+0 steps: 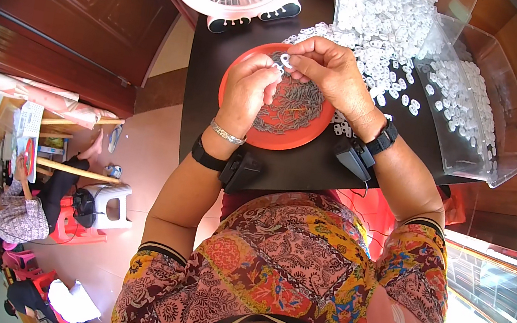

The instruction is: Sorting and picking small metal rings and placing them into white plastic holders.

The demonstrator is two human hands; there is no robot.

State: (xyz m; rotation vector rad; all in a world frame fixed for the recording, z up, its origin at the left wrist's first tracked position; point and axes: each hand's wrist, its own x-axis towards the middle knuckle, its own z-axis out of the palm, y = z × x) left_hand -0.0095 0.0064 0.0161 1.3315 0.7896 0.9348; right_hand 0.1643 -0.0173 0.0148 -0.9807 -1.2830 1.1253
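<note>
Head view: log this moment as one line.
left hand: pinching small part | right hand: holding white piece | below: red plate of pins | table

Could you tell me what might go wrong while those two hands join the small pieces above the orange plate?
The small white piece is pinched only at the fingertips of the left hand and right hand; a slip could drop it among the dark pins on the orange plate. The loose white pieces lie scattered beside the right wrist, so a sweep might push some toward the table edge.
</note>
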